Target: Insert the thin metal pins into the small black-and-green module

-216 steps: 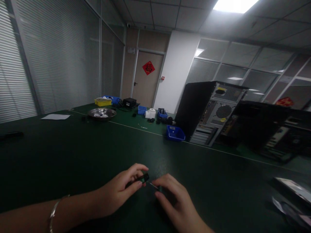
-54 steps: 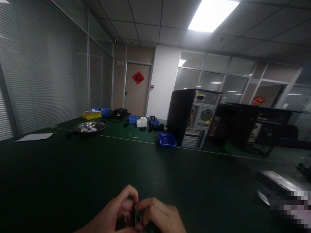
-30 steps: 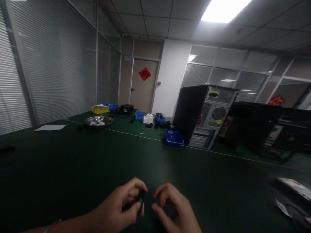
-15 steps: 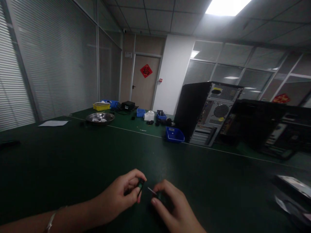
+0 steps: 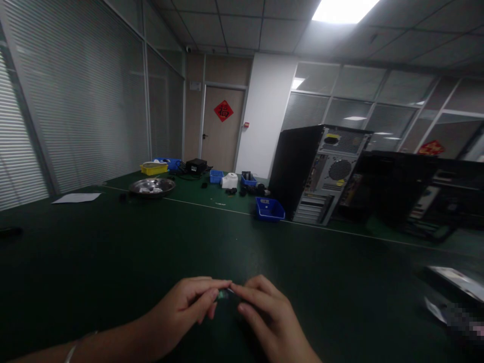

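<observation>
While fingertips meet low over the green table (image 5: 113, 252), the left hand (image 5: 181, 315) and right hand (image 5: 268, 322) pinch a small dark part (image 5: 223, 294) between them; well beyond, a metal bowl (image 5: 152, 187) holds small pieces; a blue bin (image 5: 269, 209) sits beside a computer tower (image 5: 317, 174), its contents hidden.

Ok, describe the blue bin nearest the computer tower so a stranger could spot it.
Find the upright black computer tower on the green table. At its foot, on its left, sits the blue bin. It alone lies beside the white line, apart from the bins farther back.
</observation>
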`<state>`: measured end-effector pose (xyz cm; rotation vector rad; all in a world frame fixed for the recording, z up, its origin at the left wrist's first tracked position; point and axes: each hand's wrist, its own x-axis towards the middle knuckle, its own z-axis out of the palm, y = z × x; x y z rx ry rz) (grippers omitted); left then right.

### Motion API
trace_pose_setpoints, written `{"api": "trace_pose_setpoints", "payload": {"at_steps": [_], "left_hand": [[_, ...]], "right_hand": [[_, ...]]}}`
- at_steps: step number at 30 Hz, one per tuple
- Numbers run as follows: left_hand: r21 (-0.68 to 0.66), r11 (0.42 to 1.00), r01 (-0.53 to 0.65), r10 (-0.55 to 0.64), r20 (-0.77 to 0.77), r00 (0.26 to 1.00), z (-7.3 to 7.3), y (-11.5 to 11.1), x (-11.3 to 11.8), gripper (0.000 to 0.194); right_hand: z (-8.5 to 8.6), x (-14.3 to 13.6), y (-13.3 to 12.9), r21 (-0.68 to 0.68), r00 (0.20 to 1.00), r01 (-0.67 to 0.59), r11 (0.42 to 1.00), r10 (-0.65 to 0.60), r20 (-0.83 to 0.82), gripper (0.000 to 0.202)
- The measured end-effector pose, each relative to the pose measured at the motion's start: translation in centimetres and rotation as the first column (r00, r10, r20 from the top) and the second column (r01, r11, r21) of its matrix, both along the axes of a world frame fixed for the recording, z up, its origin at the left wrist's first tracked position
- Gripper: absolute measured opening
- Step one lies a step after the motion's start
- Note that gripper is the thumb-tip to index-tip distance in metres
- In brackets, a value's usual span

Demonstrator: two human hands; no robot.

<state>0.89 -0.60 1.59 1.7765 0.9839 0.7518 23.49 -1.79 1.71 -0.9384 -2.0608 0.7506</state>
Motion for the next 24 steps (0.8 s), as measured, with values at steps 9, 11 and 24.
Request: {"api": "trace_pose_setpoints", "payload": {"at_steps": [9, 11, 24], "left_hand": [[0.013, 1.000, 0.010, -0.011, 0.063, 0.998, -0.18, 0.17, -0.02, 0.041], [0.000, 1.000, 0.024, -0.024, 0.064, 0.998, -0.24, 0.20, -0.05, 0.039], [-0.145, 0.981, 0.133, -0.115, 0.126, 0.985, -0.50, 0.13, 0.10, 0.032]], "right_hand": [[0.12, 0.14, -0.17, 0.046, 0.987, 0.028, 0.999, -0.035, 0.154, 0.034], [0.01, 0.21, -0.19, 0.098, 0.980, 0.036, 0.995, -0.054, 0.192, 0.034], [-0.02, 0.56, -0.30, 0.345, 0.922, 0.007, 0.939, -0.139, 0.361, 0.034]]}}
